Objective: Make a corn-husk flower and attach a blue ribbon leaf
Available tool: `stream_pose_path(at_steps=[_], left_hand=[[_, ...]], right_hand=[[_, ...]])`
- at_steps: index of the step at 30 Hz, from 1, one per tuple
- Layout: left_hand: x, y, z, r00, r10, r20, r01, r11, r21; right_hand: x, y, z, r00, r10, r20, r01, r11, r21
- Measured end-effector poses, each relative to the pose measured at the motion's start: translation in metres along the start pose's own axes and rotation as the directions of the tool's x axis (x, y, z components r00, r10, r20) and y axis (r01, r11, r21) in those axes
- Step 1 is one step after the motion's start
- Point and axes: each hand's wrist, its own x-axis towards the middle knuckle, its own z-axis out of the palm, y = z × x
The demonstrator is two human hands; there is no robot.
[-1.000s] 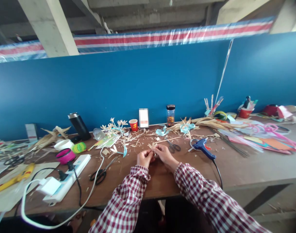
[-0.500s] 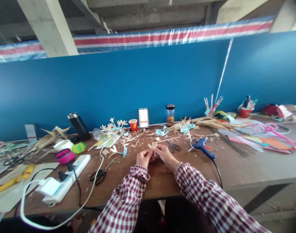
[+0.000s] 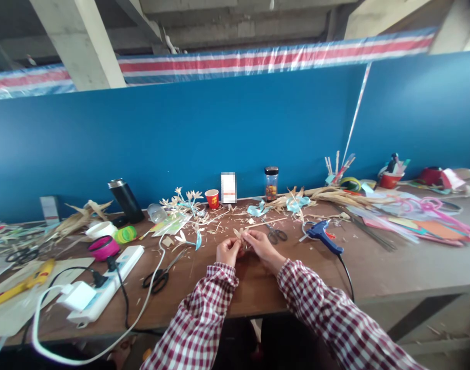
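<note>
My left hand point(image 3: 229, 252) and my right hand point(image 3: 261, 246) meet above the front half of the table. Between their fingertips they pinch a small piece of pale corn-husk petals point(image 3: 238, 234), mostly covered by the fingers. Both hands are closed on it. Scissors point(image 3: 277, 234) with dark handles lie just beyond my right hand, beside a thin stick point(image 3: 266, 223). Another pair of scissors point(image 3: 157, 280) rests to the left of my left hand. Pale husk flowers point(image 3: 183, 200) and a single flower with a blue ribbon point(image 3: 196, 240) lie further back on the left.
A blue glue gun point(image 3: 325, 236) with a black cord lies right of my hands. Left are a white power strip point(image 3: 123, 272), a yellow glue gun point(image 3: 30, 280) and a black flask point(image 3: 125, 200). A red paper cup point(image 3: 212, 199) and a lidded jar point(image 3: 271, 184) stand by the blue partition point(image 3: 227, 123).
The fingers of my right hand have shifted slightly on the petals, and the petals have turned a little. The view has hardly moved; everything else lies as before.
</note>
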Motion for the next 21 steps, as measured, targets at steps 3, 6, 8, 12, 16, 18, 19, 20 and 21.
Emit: stream_pose_path(at_steps=[3, 6, 8, 12, 16, 18, 19, 20, 21], left_hand=[[0.0004, 0.0001, -0.0003, 1.000, -0.002, 0.002, 0.002, 1.000, 0.002], [-0.0002, 0.0005, 0.0000, 1.000, 0.007, 0.013, -0.007, 1.000, 0.014], [-0.0011, 0.0013, 0.0006, 1.000, 0.012, 0.017, -0.013, 0.999, 0.032], [-0.0023, 0.0025, 0.0016, 1.000, 0.022, 0.012, -0.022, 0.998, 0.063], [-0.0012, 0.0010, 0.0011, 1.000, 0.022, 0.021, -0.023, 0.998, 0.062], [-0.0004, -0.0003, 0.0004, 0.999, 0.010, 0.036, -0.012, 0.999, 0.049], [0.0000, -0.0009, 0.0000, 0.999, 0.006, 0.046, -0.008, 0.999, 0.042], [0.0003, -0.0015, -0.0005, 0.998, 0.004, 0.056, -0.006, 0.999, 0.036], [0.0006, -0.0020, -0.0009, 0.998, 0.005, 0.065, -0.007, 0.999, 0.031]], right_hand=[[-0.0008, 0.0001, 0.0007, 1.000, 0.001, -0.002, -0.001, 1.000, 0.006], [-0.0017, -0.0012, 0.0007, 1.000, -0.009, -0.001, 0.009, 1.000, -0.006], [-0.0019, -0.0019, 0.0006, 1.000, -0.023, 0.005, 0.023, 0.999, -0.031], [-0.0019, -0.0019, 0.0007, 0.999, -0.034, 0.020, 0.035, 0.998, -0.058], [-0.0019, -0.0027, 0.0004, 0.999, -0.037, 0.010, 0.038, 0.998, -0.049], [-0.0020, -0.0039, -0.0002, 0.999, -0.035, 0.003, 0.035, 0.999, -0.036], [-0.0020, -0.0045, -0.0005, 0.999, -0.032, 0.000, 0.032, 0.999, -0.027], [-0.0020, -0.0050, -0.0008, 1.000, -0.029, -0.001, 0.029, 0.999, -0.017], [-0.0020, -0.0053, -0.0011, 1.000, -0.024, -0.002, 0.024, 1.000, -0.005]])
